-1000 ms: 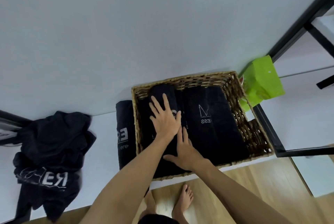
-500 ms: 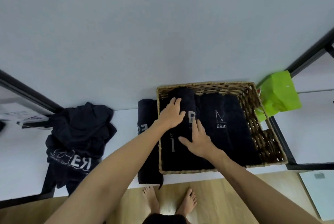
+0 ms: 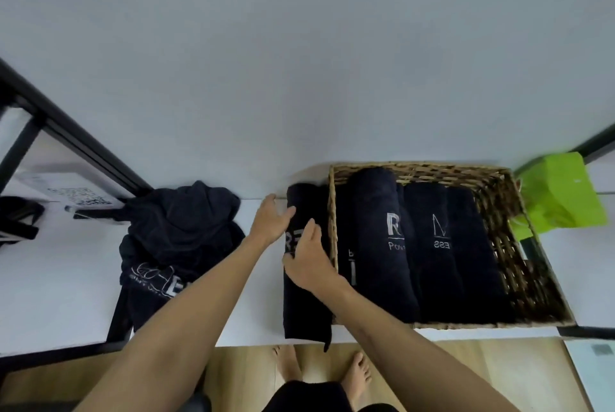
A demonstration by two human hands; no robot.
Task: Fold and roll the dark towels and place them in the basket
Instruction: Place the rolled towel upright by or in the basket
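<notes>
**Hands on the rolled towel beside the basket**

Feet on the wood floor at the bottom, bare. Going up, both arms reach to a rolled towel [image 3: 304,298] lying on the white table [image 3: 60,278], touching the basket's left wall. Right hand [image 3: 307,260] rests on top of it, fingers loosely spread, not clamped. Left hand [image 3: 271,220] is open at the roll's left side near its far end, fingertips touching it. Wicker basket [image 3: 532,265] holds about 4 dark rolls packed side by side. Loose towel pile [image 3: 179,238] sits well to the left. Green bag [image 3: 562,192] leans past the basket's far right corner.
</notes>
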